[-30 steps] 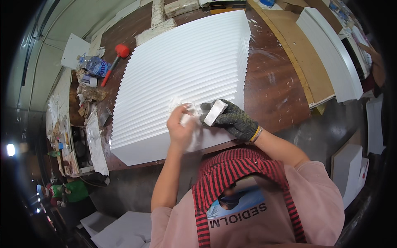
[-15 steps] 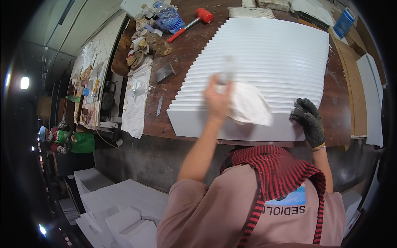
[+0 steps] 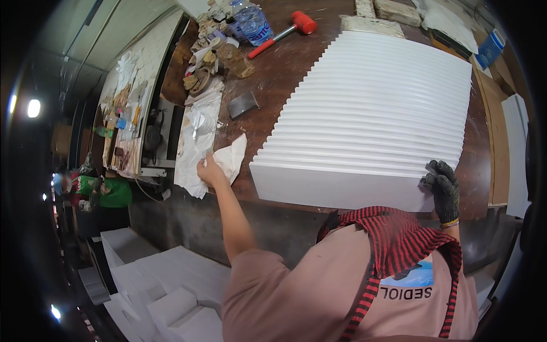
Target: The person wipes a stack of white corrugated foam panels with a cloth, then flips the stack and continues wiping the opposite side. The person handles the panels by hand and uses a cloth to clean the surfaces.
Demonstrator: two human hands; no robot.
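My bare left hand [image 3: 212, 172] is closed on a white cloth [image 3: 230, 156] at the table's left side, over a white sheet [image 3: 198, 145] that hangs past the near edge. Its fingertips are partly hidden, so anything else in them cannot be made out. Just beyond it, a small white pot [image 3: 200, 124] rests on the sheet. My right hand [image 3: 442, 191], in a dark work glove, lies against the near right corner of a large white ribbed panel [image 3: 364, 114], fingers loosely apart. The panel has a plain front side and stepped left edge.
A grey metal block [image 3: 243, 105] and a red-headed mallet [image 3: 285, 33] lie left of the panel on the brown table [image 3: 268, 119]. Clutter and a plastic bottle [image 3: 250, 23] stand at the back left. A blue container [image 3: 491, 48] is far right; white pieces [image 3: 165, 279] sit below left.
My left hand has swung left with the white cloth, from above the panel to the white sheet. My right hand stays at the panel's corner. The view has shifted slightly.
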